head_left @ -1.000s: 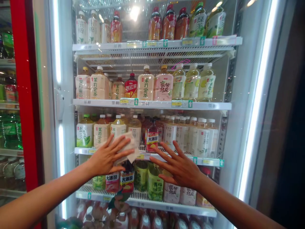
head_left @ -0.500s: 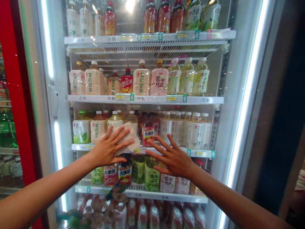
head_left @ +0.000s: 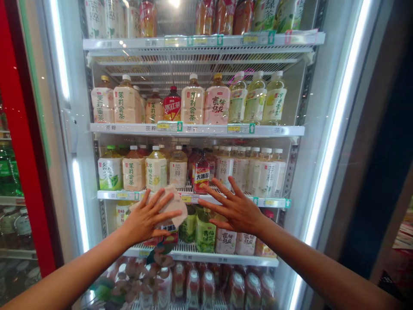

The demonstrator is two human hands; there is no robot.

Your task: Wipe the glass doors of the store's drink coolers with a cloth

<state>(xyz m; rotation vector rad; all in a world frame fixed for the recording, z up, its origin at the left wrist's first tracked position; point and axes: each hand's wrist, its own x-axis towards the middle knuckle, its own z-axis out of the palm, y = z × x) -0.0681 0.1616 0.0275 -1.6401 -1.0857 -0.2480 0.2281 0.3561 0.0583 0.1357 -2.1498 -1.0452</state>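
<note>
My left hand (head_left: 146, 217) is open, its fingers spread flat over a white cloth (head_left: 177, 207). The cloth shows past the fingertips and lies between the hand and a drinks cooler, apparently against its glass door. My right hand (head_left: 237, 206) is open too, palm forward and fingers apart, with no object in it. Behind the hands stand bottled drinks, among them a red-labelled iced tea bottle (head_left: 201, 175) and a green tea bottle (head_left: 205, 232). Whether the right palm touches the glass, I cannot tell.
White wire shelves (head_left: 196, 129) carry rows of bottles. Bright light strips run down the left side (head_left: 79, 202) and the right side (head_left: 329, 172). Leaves (head_left: 161, 254) show as a reflection low in front. A red frame (head_left: 24, 129) borders another cooler on the left.
My left hand and the cloth have slid down, uncovering bottles on the shelf behind. My right hand has barely moved. The view has shifted slightly.
</note>
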